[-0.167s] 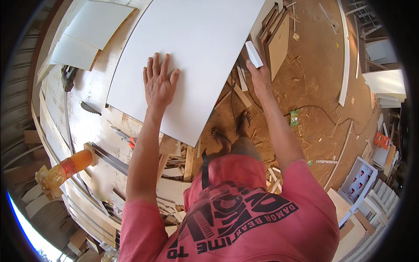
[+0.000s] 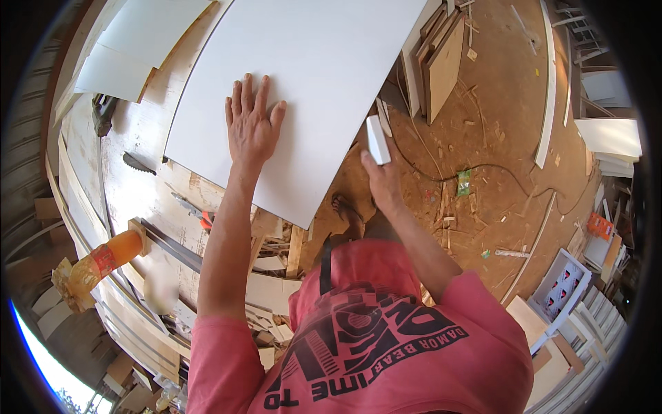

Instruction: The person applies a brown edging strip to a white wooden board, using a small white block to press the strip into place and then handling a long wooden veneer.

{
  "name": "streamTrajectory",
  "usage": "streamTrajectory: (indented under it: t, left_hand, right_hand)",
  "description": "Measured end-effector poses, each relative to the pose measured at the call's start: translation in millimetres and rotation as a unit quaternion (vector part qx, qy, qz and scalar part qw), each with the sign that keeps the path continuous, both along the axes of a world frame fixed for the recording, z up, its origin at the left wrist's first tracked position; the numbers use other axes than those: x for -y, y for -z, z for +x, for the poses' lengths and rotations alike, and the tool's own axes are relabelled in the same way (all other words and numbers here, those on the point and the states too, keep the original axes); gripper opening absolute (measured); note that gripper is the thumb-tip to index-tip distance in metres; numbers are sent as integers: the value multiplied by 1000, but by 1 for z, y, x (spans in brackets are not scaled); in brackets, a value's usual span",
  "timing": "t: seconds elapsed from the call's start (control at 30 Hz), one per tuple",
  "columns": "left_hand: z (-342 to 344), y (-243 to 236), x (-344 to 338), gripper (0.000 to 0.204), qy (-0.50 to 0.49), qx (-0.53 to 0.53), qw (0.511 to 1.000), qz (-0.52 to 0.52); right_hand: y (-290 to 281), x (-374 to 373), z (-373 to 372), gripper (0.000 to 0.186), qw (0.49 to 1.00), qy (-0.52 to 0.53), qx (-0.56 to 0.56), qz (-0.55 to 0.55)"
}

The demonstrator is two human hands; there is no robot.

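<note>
- From my remote seat I see the hands well apart: the left hand [image 2: 253, 131] lies flat, fingers spread, on the white panel [image 2: 310, 76], gripping nothing.
- The right hand [image 2: 383, 178] is closed around a white block [image 2: 378, 140], just beside the panel's right edge; I can't tell whether block and edge touch.
- Since the last view I had, the right hand and its block have come back along that edge toward the panel's near corner, while the left hand stays put on the panel.
- I judge from this that the right hand's work runs along the panel's edge, and that the left hand keeps the panel steady.
- The panel lies on the surface [image 2: 148, 203], its near corner jutting out toward the person's body.
- On the surface left of the panel I find a dark toothed blade [image 2: 138, 164] and a red-handled tool [image 2: 200, 212].
- Right of the panel, brown boards [image 2: 445, 69] lean beside it, and the littered floor [image 2: 510, 131] carries a green packet [image 2: 463, 183].
- For writing: nearest the panel, bold dark lettering covers the pink shirt [image 2: 372, 345]; an orange bottle [image 2: 124, 252], left of the panel's near corner, wears a red label too small for me to read; far right of the panel, a pale crate [image 2: 576, 276] shows red-and-black printed marks.
</note>
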State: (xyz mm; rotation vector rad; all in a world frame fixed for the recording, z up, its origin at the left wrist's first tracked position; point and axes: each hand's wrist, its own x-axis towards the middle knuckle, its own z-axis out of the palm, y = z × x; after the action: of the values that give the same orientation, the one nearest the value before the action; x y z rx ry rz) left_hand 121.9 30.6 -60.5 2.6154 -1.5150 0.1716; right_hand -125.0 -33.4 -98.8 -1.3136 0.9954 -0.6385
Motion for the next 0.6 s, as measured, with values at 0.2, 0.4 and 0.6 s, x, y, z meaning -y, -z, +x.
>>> streamTrajectory:
  t: [0.2,0.4,0.6]
  left_hand:
    - [1,-4,3,54,-5,-11,1000,-5]
    - [4,-5,8,56,1,-16,1000,7]
    - [-1,-11,2,56,-20,-23,999,38]
  right_hand:
    - [-5,-114,-37,58,980,-187,69,-8]
    - [-2,-91,-51,56,926,-374,29,-49]
    - [-7,103,-22,54,993,-60,-15,-103]
